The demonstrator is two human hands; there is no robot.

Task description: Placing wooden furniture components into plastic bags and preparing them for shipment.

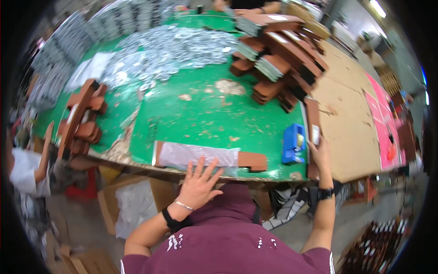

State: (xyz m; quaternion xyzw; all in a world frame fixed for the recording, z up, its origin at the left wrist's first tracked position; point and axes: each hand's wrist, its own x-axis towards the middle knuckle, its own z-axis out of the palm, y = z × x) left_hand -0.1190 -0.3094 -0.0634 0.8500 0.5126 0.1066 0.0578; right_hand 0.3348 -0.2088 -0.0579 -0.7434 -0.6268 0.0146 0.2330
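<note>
- Head view, surface: a green table [196,123], its top scuffed and worn through in pale patches, with a tan cardboard sheet [346,137] on its right and a pink sheet [378,130] beyond
- Toward the far left, a loose heap of metal parts [173,50], stacks of metal parts [73,34] behind it; a left brown pile [75,118] and a larger right brown pile [287,50] stand on the top
- Near edge: a brown piece [252,161] lies lengthwise, mostly covered by a plastic sleeve [191,150], right end bare
- Left hand [198,185] lies on the sleeve, fingers spread wide, gripping nothing
- Right hand [320,153] touches a long brown strip [313,118] beside a blue tape dispenser [289,144]; whether the fingers close round it cannot be told
- Room: a lit lamp [378,8] overhead; an open cardboard box [107,205] below the table
- Cut off or unclear: the co-worker opposite [253,4] is cropped by the top edge; the person at left [25,169] is partly lost in the dark rim; the lower-right stack [376,246] is blurred, its contents uncertain
</note>
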